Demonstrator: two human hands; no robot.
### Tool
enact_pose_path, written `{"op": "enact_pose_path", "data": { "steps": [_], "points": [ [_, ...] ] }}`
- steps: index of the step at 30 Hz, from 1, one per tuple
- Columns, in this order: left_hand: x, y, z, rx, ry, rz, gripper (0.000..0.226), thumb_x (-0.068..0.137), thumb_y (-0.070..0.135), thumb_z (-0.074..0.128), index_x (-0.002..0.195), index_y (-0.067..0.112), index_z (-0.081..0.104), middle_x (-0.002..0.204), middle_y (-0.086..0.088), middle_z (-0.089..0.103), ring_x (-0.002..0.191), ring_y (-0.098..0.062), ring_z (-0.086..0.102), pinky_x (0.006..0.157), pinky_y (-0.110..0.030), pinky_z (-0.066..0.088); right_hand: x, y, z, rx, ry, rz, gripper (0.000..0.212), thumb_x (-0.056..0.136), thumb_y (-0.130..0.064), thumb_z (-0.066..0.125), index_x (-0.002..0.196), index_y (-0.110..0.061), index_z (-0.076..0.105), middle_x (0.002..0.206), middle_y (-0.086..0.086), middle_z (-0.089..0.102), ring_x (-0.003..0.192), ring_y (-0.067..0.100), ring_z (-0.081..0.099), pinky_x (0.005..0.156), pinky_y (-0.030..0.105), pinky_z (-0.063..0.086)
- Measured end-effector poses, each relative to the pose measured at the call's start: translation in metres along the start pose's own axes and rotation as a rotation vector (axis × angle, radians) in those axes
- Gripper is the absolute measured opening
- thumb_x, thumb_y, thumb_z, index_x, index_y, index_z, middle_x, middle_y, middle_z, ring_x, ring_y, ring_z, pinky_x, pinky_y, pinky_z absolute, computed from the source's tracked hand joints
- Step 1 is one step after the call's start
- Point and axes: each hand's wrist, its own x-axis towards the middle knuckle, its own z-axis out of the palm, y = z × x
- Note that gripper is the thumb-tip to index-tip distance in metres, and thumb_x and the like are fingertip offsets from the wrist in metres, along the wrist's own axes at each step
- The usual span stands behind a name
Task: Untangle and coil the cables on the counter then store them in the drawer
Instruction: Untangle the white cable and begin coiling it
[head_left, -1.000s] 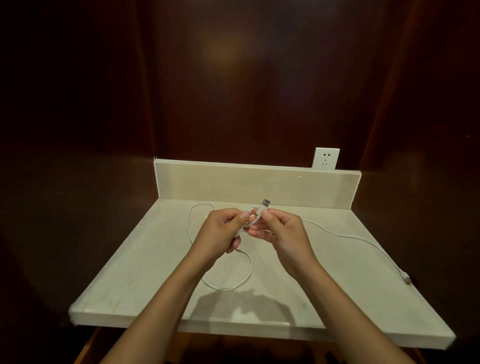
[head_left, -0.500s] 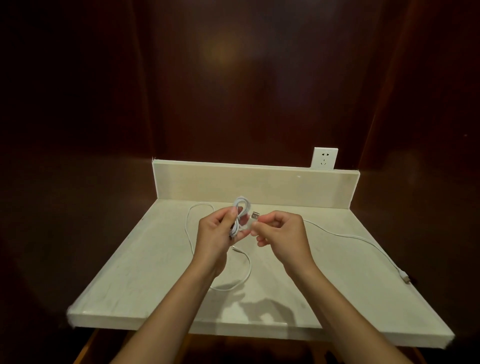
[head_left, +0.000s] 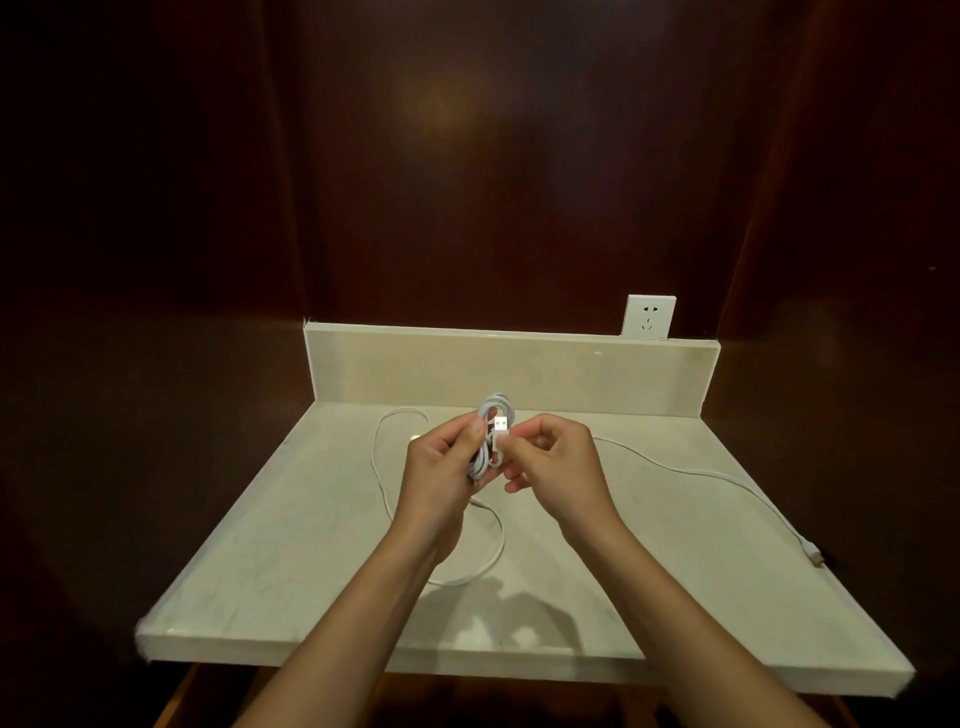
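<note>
your left hand (head_left: 441, 462) grips the coiled white cable bundle (head_left: 485, 441) | right hand (head_left: 550, 462) pinches its white USB plug (head_left: 500, 427) | slack thumb and the loops probably spring loose | trailing thin white cable (head_left: 691, 474) on the pale stone counter (head_left: 311, 545) might snag
</note>
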Motion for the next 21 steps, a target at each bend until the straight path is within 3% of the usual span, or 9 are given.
{"op": "enact_pose_path", "data": {
  "steps": [7,14,21],
  "points": [
    [-0.0052,-0.0014,0.0015,0.027,-0.054,0.058,0.026,0.104,0.010,0.051,0.115,0.018,0.073,0.114,-0.003,0.076,0.109,-0.021,0.071,0.085,-0.036,0.059,0.0061,-0.0060,0.0005,-0.042,0.048,0.055,0.011,0.081,-0.007,0.071,0.073,0.000,0.071,0.062,0.012,0.070,0.052,0.021,0.065,0.049,0.026,0.052],
    [-0.0049,0.0012,0.0017,0.067,-0.047,0.066,0.028,0.103,0.011,0.052,0.124,0.019,0.069,0.120,0.000,0.074,0.110,-0.019,0.070,0.083,-0.036,0.060,0.0043,-0.0058,-0.0004,0.177,0.113,0.084,0.017,0.083,-0.008,0.076,0.095,-0.003,0.064,0.063,0.011,0.070,0.048,0.014,0.062,0.050,0.024,0.052],
    [-0.0040,0.0042,0.0028,0.026,-0.016,0.062,0.028,0.102,0.008,0.053,0.124,0.016,0.069,0.117,-0.001,0.075,0.110,-0.020,0.071,0.088,-0.033,0.059,0.0013,0.0002,-0.0021,0.172,0.043,0.019,0.013,0.084,-0.006,0.074,0.094,-0.012,0.071,0.072,0.008,0.075,0.067,0.016,0.072,0.060,0.024,0.055]
  ]
}}
